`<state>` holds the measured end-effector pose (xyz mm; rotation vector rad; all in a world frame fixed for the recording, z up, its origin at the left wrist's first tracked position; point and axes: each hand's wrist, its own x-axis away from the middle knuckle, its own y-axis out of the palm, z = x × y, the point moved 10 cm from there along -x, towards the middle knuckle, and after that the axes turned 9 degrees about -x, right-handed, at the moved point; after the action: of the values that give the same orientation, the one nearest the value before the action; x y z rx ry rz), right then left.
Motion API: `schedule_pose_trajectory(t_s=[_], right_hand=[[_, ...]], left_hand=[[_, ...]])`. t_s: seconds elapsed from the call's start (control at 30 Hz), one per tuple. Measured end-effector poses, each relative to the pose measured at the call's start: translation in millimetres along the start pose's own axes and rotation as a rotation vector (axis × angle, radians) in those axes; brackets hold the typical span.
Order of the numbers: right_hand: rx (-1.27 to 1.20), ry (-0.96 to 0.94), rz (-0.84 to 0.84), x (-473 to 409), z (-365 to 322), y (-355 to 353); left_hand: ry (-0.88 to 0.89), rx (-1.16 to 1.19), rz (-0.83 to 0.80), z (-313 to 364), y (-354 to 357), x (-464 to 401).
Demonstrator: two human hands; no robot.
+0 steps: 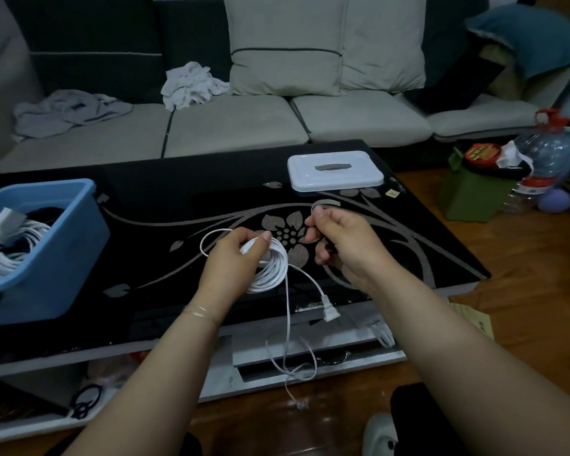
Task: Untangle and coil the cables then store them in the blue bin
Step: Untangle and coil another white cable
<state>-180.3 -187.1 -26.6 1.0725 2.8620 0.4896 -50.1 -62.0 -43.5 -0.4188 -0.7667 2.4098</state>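
Two hands are seen over a glossy black tabletop [185, 205] printed with a grey floral pattern. A coil of white cable [268, 269], wound in flat round loops, is gripped by the left hand [236, 258], thumb laid across the top of the coil. Its free tail is hung over the near edge of the tabletop, ending in a white plug [330, 313], with further slack looped below toward the wooden floor [524, 258]. A thin grey strip [323, 203], curved, is pinched between the fingertips of the right hand [339, 240]; its material cannot be told.

A blue bin [63, 245], smooth plastic with rounded corners, is set at the left end of the tabletop; one coiled white cable [9, 248] with a blocky white end is already stored in it, beside something dark. A white rectangular lid [334, 174] with a grey handle is laid at the far right of the tabletop, well apart from the bin.

Behind, a sofa [237, 123] with pale fabric cushions is strewn with crumpled white cloth [191, 83]. A clear plastic bottle [540, 156] with a red cap and a green container [471, 192] are placed on the floor at right.
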Motion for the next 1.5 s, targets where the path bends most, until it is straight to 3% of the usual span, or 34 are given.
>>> schedule_pose_trajectory(t_s=[0.23, 0.47, 0.63, 0.8, 0.97, 1.17, 1.4, 1.5], right_hand=[[-0.046, 0.001, -0.252, 3, -8, 29], [-0.081, 0.056, -0.218, -1, 13, 50], [-0.080, -0.010, -0.161, -4, 15, 57], [-0.057, -0.048, -0.085, -3, 13, 55], [0.156, -0.024, -0.135, 0, 21, 65], [0.274, -0.056, -0.172, 1, 20, 69], [0.853, -0.029, -0.198, -4, 16, 49], [0.936, -0.085, -0.224, -5, 13, 49]], left_hand=[[0.005, 0.048, -0.029, 2, 4, 5], [-0.012, 0.120, -0.035, -3, 9, 9], [-0.044, 0.236, -0.025, -4, 7, 9], [-0.006, 0.191, -0.005, 3, 2, 12], [-0.004, 0.121, 0.024, -1, 0, 11], [-0.076, 0.229, 0.032, -7, -1, 7], [-0.006, 0.265, -0.083, 10, -4, 6], [0.045, 0.227, -0.148, 18, -4, 10]])
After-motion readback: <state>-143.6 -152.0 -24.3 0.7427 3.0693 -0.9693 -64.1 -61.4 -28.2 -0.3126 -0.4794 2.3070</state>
